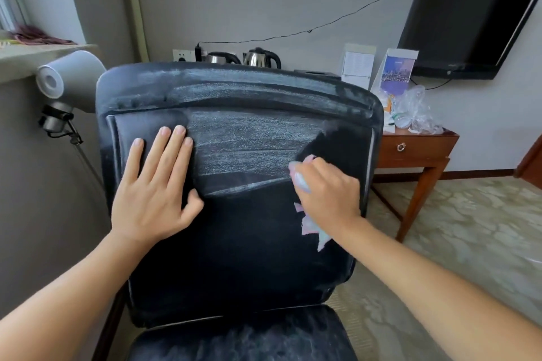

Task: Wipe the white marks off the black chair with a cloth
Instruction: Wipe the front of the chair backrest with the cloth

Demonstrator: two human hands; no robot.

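The black chair (234, 228) fills the middle of the view, its backrest facing the person; a grey wall and a windowsill crowd its left edge, where a grey lamp head (69, 79) sits just beside the top corner, while patterned floor lies open to the right as far as a wooden side table (416, 149). That table carries a clear plastic bag (416, 111) with small items inside, too blurred to identify. White marks (249, 141) streak the upper backrest. The left hand (155, 187) lies flat, fingers straight, pressing the backrest's left side. The right hand (328, 187) clenches a pink cloth (311, 223) against the right side, beside the marks.
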